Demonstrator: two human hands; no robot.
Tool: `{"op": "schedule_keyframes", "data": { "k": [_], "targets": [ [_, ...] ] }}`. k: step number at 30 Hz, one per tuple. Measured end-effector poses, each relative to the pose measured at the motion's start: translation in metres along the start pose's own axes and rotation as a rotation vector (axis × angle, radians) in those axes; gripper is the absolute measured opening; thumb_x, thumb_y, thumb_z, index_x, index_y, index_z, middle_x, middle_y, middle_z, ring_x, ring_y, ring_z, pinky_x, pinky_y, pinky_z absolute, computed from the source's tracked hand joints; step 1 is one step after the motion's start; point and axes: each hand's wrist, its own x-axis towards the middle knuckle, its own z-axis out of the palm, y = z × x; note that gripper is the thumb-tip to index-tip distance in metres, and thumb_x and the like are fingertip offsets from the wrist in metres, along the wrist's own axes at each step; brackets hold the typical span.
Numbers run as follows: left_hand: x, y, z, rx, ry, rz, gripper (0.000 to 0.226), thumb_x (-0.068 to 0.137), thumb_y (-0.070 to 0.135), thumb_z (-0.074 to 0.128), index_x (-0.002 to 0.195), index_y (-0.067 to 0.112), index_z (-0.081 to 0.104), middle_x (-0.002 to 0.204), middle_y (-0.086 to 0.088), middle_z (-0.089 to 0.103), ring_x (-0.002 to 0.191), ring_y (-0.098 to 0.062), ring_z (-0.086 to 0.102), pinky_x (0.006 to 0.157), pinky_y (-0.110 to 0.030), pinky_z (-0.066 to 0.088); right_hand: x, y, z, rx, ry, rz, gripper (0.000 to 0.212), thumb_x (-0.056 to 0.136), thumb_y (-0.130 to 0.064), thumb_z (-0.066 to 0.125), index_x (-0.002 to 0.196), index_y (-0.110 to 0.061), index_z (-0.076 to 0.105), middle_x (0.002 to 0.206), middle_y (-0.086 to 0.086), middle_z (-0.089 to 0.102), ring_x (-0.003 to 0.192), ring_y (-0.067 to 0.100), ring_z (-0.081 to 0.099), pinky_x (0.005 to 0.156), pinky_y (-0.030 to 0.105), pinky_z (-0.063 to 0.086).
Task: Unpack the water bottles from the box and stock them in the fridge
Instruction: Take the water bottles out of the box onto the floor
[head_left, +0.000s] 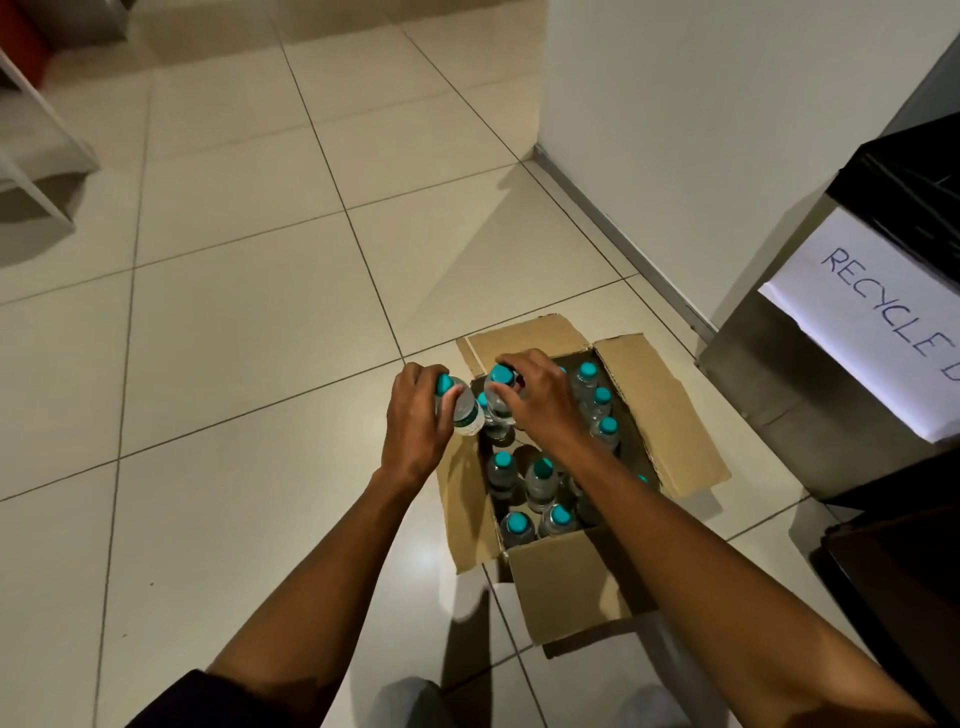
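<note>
While the open cardboard box (566, 582) sits on the tiled floor (249, 312) near its right edge by the wall, the left hand (415, 415) grips one water bottle (464, 408) just past the box's left flap, and the right hand (535, 400) curls round a second bottle (497, 397) at the far end. Roughly ten capped bottles (543, 483) remain inside; no fridge is visible, so unpacking seems barely begun.

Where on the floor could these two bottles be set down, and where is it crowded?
Bare tile lies left of the open brown cardboard box and beyond its far flap toward the white wall. The strip between the box and the steel recycling bin is narrow. Inside, teal-capped clear water bottles crowd together, with a small gap near the middle.
</note>
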Motion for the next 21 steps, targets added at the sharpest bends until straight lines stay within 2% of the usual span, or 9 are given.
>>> {"op": "schedule_keyframes", "data": {
  "k": [5, 11, 16, 21],
  "targets": [
    [-0.021, -0.024, -0.036, 0.049, -0.012, -0.066, 0.027, 0.097, 0.027, 0.056, 0.112, 0.005, 0.058, 0.103, -0.011, 0.055, 0.093, -0.020, 0.049, 0.078, -0.026, 0.042, -0.002, -0.035, 0.016, 0.050, -0.008, -0.057, 0.038, 0.090, -0.026, 0.068, 0.125, -0.013, 0.060, 0.117, 0.007, 0.059, 0.098, 0.014, 0.053, 0.075, 0.015, 0.040],
    [-0.058, -0.070, -0.061, 0.116, -0.088, -0.153, 0.026, 0.096, 0.025, 0.058, 0.114, 0.006, 0.058, 0.103, -0.010, 0.055, 0.092, -0.020, 0.048, 0.077, -0.022, 0.035, -0.016, -0.061, 0.066, 0.092, -0.147, -0.065, 0.039, 0.090, -0.024, 0.069, 0.127, -0.013, 0.060, 0.120, 0.005, 0.060, 0.105, 0.016, 0.057, 0.086, 0.021, 0.046],
    [-0.087, -0.109, -0.067, 0.168, -0.156, -0.229, 0.025, 0.095, 0.025, 0.060, 0.113, 0.008, 0.059, 0.102, -0.009, 0.056, 0.091, -0.021, 0.050, 0.078, -0.031, 0.046, -0.033, -0.063, 0.117, 0.072, -0.287, -0.028, 0.040, 0.089, -0.023, 0.070, 0.127, -0.017, 0.060, 0.120, 0.003, 0.062, 0.100, 0.016, 0.059, 0.090, 0.028, 0.050],
    [-0.114, -0.142, -0.068, 0.200, -0.211, -0.289, 0.026, 0.091, 0.019, 0.066, 0.113, 0.008, 0.061, 0.102, -0.011, 0.058, 0.092, -0.025, 0.053, 0.077, -0.031, 0.046, -0.052, -0.058, 0.161, 0.044, -0.377, 0.006, 0.040, 0.088, -0.023, 0.071, 0.126, -0.020, 0.060, 0.123, 0.002, 0.062, 0.103, 0.016, 0.060, 0.093, 0.032, 0.051]
  ]
}}
